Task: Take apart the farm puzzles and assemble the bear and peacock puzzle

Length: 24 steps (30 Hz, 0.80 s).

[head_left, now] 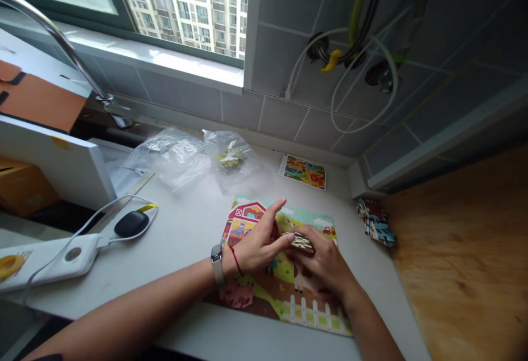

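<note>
A farm-scene jigsaw puzzle (284,289) with a red barn, animals and a white fence lies flat on the white counter (173,289). Over its middle, my right hand (325,262) grips a small stack of puzzle pieces (302,242), whose layered edges face up. My left hand (259,245) is beside it, index finger stretched out and thumb touching the stack's near-left end; its other fingers are mostly hidden. That wrist wears a watch (216,253) and a red string.
Clear plastic bags (177,157) lie at the back, one with greenish pieces (231,157) inside. A picture card (304,171) is near the wall. More pieces (375,222) are piled at the right edge. A power strip (53,264) and black device (132,223) are at left.
</note>
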Each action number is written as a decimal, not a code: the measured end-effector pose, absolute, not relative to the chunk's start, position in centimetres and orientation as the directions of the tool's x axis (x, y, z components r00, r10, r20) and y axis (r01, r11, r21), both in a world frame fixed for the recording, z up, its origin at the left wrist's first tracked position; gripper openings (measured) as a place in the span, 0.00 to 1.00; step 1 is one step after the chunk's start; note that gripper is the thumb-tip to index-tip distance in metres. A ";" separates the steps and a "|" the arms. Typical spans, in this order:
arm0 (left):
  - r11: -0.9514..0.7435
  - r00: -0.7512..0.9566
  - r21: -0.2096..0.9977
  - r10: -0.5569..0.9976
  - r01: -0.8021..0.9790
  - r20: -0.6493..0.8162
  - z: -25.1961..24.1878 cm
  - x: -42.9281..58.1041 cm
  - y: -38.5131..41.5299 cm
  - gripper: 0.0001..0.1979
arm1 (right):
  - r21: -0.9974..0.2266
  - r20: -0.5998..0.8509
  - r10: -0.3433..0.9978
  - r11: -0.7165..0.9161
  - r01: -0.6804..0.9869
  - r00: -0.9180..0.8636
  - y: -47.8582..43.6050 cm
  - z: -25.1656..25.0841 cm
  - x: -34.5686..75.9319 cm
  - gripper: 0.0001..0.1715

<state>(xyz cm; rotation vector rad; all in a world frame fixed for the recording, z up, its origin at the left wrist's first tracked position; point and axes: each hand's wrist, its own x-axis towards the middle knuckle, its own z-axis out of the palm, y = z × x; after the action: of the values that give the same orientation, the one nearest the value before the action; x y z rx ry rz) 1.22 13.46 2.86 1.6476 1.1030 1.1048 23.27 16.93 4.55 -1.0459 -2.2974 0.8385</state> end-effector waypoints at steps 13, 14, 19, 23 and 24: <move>-0.271 0.028 0.737 0.945 0.619 0.325 2.9 -1.5 16.0 0.08 | -0.939 -0.114 0.974 -0.042 0.341 -0.194 21.5 4.8 19.5 0.35; -0.239 -0.029 0.804 0.953 0.545 0.302 2.8 -1.5 16.1 0.09 | -0.943 -0.163 0.960 -0.084 0.321 -0.227 22.3 5.1 18.5 0.35; -0.102 -0.222 0.987 0.967 0.122 0.127 2.5 -2.0 17.3 0.07 | -0.927 -0.250 0.898 -0.114 0.358 -0.362 26.4 5.8 12.9 0.34; -0.021 -0.308 0.994 0.951 -0.105 -0.012 1.9 -2.1 18.7 0.06 | -0.925 -0.277 0.844 -0.104 0.366 -0.459 28.5 6.2 9.4 0.36; -0.001 -0.310 0.985 0.949 -0.173 -0.053 1.7 -2.0 18.9 0.07 | -0.928 -0.272 0.838 -0.098 0.359 -0.474 28.9 6.3 8.8 0.37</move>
<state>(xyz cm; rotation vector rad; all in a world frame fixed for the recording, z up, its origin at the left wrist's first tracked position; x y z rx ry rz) -1.99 18.94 1.72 0.8921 1.3152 1.4939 8.85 28.85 6.27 -1.3037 -1.7758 1.5977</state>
